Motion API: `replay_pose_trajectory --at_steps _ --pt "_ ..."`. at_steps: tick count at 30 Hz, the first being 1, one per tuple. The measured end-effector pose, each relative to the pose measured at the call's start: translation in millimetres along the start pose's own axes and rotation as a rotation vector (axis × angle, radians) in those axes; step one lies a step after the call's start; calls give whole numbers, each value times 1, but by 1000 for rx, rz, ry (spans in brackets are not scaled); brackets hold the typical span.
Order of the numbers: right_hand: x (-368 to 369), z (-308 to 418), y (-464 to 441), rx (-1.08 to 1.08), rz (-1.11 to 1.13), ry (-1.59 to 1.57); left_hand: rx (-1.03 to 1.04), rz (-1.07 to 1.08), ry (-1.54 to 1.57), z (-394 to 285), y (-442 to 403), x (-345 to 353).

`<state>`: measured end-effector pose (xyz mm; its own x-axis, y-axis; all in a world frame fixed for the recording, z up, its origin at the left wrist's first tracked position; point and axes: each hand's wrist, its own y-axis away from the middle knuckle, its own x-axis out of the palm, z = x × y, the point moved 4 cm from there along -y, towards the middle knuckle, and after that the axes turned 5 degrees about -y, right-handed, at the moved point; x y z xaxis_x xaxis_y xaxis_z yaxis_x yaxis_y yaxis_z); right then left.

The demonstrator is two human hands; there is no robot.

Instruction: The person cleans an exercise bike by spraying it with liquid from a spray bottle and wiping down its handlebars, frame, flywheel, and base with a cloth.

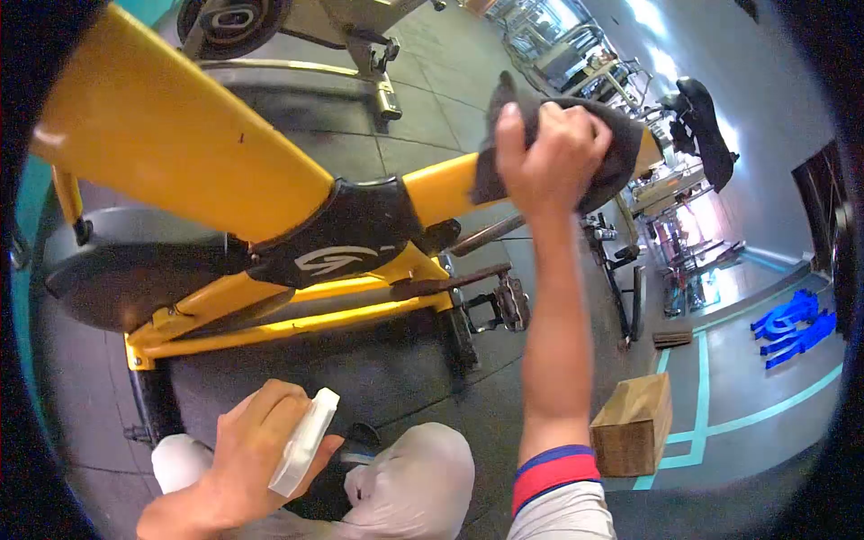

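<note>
A yellow exercise bike (180,144) with a black joint cover (337,238) stands in front of me. My right hand (558,162) reaches up to its sloping yellow tube, fingers closed over a dark grey cloth (621,130). The cloth is draped around the tube and hides part of it. Low at the left, above my knees, my left hand (256,441) grips a small white and translucent plastic bottle (306,441), held tilted. Part of the bottle is covered by the fingers. Below the cloth, the bike's crank ends in a pedal (513,304).
A round flywheel housing (135,261) sits at the bike's left. Another machine (387,94) stands behind it. On the right floor are a wooden box (634,423), blue straps (796,324) and turquoise floor lines (702,387). A black bike saddle (711,135) rises farther back.
</note>
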<state>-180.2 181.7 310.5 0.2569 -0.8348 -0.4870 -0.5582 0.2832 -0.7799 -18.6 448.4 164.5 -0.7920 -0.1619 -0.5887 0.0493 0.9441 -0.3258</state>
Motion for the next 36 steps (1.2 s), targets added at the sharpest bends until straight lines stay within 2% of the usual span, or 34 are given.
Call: replay_pose_trajectory --at_steps 3,5,7,8,10,13,14,16,18,20,21,24,26,28,30,32,33,36 --pt "8 54 30 92 -40 -224 9 1 3 -3 2 -4" --pt "20 98 67 -1 -73 -384 9 25 15 -5 5 -6" --pt "28 123 98 88 -99 -523 13 -5 37 -7 6 -5" --pt "39 129 116 54 -111 -500 18 -17 44 -8 6 -5" --pt "48 122 132 13 48 -419 36 -8 29 -12 8 -3" --pt "38 58 92 16 -99 -354 31 25 9 -12 10 -7" --pt "30 25 66 44 -183 -129 25 34 13 -13 11 -7" --pt "21 -42 32 192 -263 -53 26 52 17 -13 11 -5" --pt "18 -53 28 327 -301 -88 26 61 17 -10 12 -3" --pt "26 -19 42 388 -351 -172 22 83 0 -10 11 -2" --pt "26 11 57 345 -293 -239 22 92 -11 -9 10 -1" --pt "46 122 127 468 -351 -877 17 102 -17 -6 6 4" --pt "107 203 257 141 345 -686 29 82 -12 -7 5 9" --pt "88 214 250 -28 195 -720 38 74 -21 -7 4 13" --pt "111 189 262 -76 193 -342 37 74 -30 -6 3 15" --pt "103 129 207 351 -48 -568 23 88 -23 -4 0 17" --pt "81 95 153 812 -294 -956 9 100 -11 -3 2 18" --pt "59 91 124 1080 -583 -1088 14 106 -40 2 0 21"
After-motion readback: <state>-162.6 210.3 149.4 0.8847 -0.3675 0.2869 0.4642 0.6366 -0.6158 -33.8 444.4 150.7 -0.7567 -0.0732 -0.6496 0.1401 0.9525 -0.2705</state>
